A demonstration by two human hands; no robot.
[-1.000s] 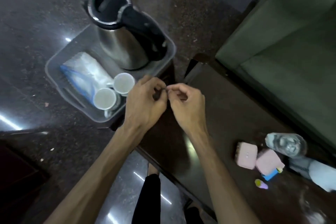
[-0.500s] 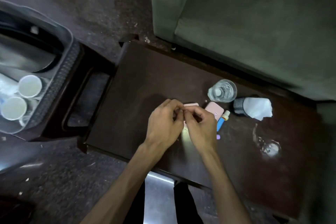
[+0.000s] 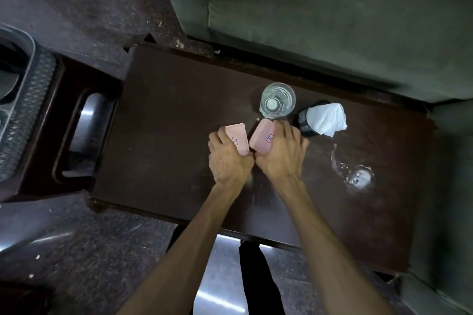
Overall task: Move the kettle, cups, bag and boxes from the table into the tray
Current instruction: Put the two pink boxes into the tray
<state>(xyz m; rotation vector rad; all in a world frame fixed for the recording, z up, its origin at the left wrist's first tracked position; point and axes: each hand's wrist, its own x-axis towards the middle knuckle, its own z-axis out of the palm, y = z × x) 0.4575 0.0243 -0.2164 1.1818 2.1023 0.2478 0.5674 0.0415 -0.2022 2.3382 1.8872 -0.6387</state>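
My left hand [image 3: 229, 158] grips one smooth pink box [image 3: 238, 139] and my right hand [image 3: 281, 153] grips the other pink box [image 3: 262, 139] — both rounded rectangles, touching at their near corners on the dark wooden table [image 3: 166, 123]. Just beyond stands a clear water bottle [image 3: 277, 100]; the grey tray [image 3: 23, 100] — with a textured rim — sits far left.

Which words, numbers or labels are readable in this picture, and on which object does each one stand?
Left pink box, in the left hand: small white sticker with red border and blue marks, too blurred to read.
Right pink box, in the right hand: same kind of sticker, possibly two digits, too blurred to read.
Water bottle, mesh cup with tissue, table: no text visible.
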